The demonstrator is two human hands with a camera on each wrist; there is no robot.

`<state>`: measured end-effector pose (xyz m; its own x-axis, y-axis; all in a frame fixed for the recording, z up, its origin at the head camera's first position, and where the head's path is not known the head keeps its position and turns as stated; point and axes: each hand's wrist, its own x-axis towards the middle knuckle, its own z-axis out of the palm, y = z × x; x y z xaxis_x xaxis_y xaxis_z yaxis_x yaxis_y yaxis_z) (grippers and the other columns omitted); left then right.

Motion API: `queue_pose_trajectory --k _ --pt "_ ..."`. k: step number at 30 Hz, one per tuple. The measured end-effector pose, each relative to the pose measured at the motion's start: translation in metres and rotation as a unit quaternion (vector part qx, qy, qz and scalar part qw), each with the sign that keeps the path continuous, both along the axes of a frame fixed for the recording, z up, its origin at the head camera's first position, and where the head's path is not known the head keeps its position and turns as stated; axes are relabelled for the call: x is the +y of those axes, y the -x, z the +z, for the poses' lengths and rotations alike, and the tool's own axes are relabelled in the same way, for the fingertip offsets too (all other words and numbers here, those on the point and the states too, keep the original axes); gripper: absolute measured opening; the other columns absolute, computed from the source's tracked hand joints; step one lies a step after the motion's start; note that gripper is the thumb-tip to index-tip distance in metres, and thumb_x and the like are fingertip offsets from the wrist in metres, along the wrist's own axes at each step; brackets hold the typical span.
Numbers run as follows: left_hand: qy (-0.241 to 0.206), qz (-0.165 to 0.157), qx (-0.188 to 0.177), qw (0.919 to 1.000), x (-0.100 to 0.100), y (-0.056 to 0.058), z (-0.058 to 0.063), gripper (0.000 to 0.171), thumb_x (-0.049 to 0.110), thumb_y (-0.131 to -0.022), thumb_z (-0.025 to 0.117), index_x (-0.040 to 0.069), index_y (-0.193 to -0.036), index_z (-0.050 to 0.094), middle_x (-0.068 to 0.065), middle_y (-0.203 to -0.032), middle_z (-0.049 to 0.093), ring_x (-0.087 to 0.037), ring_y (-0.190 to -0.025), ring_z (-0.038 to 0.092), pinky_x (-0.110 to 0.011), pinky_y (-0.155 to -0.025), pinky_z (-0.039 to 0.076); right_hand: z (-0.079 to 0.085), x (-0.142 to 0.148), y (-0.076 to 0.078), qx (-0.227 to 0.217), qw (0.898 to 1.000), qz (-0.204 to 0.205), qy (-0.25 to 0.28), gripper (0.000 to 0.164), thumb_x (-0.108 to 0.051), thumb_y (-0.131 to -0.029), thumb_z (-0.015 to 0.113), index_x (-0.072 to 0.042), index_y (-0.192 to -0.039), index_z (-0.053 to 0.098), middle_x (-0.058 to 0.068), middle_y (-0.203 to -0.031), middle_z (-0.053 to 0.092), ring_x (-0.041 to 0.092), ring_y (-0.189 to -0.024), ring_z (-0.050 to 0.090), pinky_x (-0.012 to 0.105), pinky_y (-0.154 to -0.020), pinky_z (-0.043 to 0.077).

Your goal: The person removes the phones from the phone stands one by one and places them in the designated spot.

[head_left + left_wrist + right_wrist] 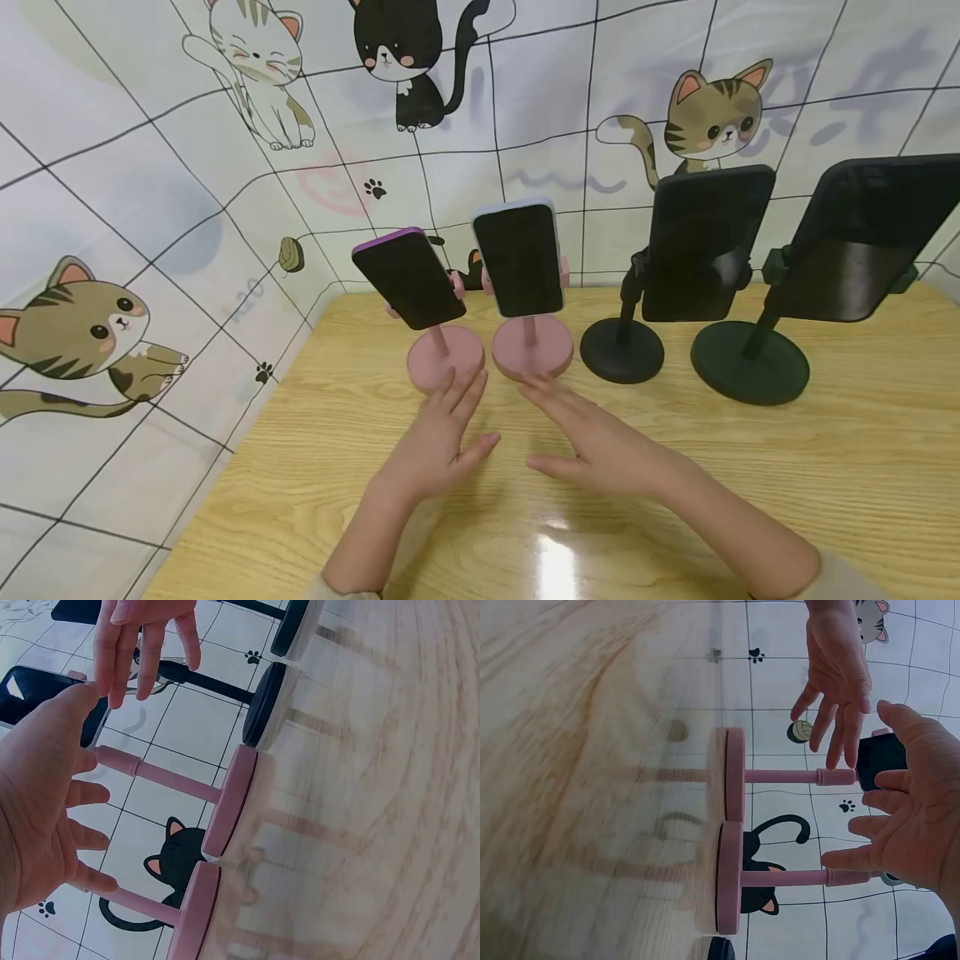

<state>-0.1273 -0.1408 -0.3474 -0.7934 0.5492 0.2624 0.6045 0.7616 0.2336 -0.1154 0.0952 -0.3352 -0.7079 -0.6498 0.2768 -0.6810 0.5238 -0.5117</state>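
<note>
My left hand (431, 454) is held over the table with its fingers straight and thumb spread. It is nearest to the left pink phone stand (427, 373), which carries a tilted phone (412, 279) with a purple edge. Opposite it, my right hand (603, 446) has its fingers extended toward the second pink phone stand (532, 358), which bears a phone (520, 260) with a pale blue edge. Both wrist views show the palms, with nothing in the left hand (34, 802) or the right hand (922, 825). Both hands appear raised above the tabletop.
Right of the pink pair, a black stand (622, 354) holds a dark tablet (705, 242). Beyond it, a dark green stand (750, 367) supports a larger tablet (862, 242). A cat-patterned sheet (540, 100) closes off the back and left of the wooden table (285, 467).
</note>
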Motion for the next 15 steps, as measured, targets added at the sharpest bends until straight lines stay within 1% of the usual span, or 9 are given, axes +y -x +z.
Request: queue_pose_trajectory --k 3,8,12,15 --pt "-0.008 0.002 0.004 1.0000 -0.002 0.000 0.001 0.065 0.043 -0.091 0.044 0.008 -0.142 0.025 -0.005 -0.147 0.024 -0.033 -0.134 0.016 -0.049 -0.103 0.025 0.002 -0.003 0.002 -0.012 1.000 0.000 0.000 0.072 -0.039 -0.086 0.058 -0.008 -0.142 0.025 0.002 -0.149 0.018 0.024 -0.134 0.022 0.044 -0.102 0.029" --pt "-0.025 0.012 0.003 0.9996 -0.006 0.000 0.003 0.064 0.041 -0.091 0.045 0.013 -0.144 0.022 -0.009 -0.146 0.026 -0.034 -0.133 0.018 -0.051 -0.102 0.026 0.005 -0.010 0.006 -0.029 1.000 0.002 0.009 0.073 -0.040 -0.087 0.057 -0.010 -0.143 0.022 0.005 -0.148 0.022 0.022 -0.133 0.024 0.043 -0.103 0.028" --pt "-0.035 0.015 0.012 0.9992 -0.010 0.001 0.004 0.061 0.037 -0.091 0.047 0.007 -0.141 0.028 -0.011 -0.146 0.026 -0.031 -0.134 0.018 -0.050 -0.103 0.025 0.007 -0.015 0.010 -0.035 0.999 0.003 0.022 0.074 -0.038 -0.086 0.058 -0.011 -0.144 0.021 0.004 -0.147 0.023 0.020 -0.132 0.025 0.042 -0.103 0.028" --pt "-0.048 0.019 0.013 0.9986 -0.013 0.001 0.005 0.060 0.034 -0.090 0.049 0.002 -0.139 0.032 -0.012 -0.145 0.026 -0.030 -0.134 0.019 -0.048 -0.104 0.024 0.009 -0.018 0.013 -0.037 0.999 0.003 0.032 0.074 -0.037 -0.086 0.060 -0.009 -0.143 0.023 0.006 -0.146 0.025 0.022 -0.131 0.028 0.043 -0.102 0.030"
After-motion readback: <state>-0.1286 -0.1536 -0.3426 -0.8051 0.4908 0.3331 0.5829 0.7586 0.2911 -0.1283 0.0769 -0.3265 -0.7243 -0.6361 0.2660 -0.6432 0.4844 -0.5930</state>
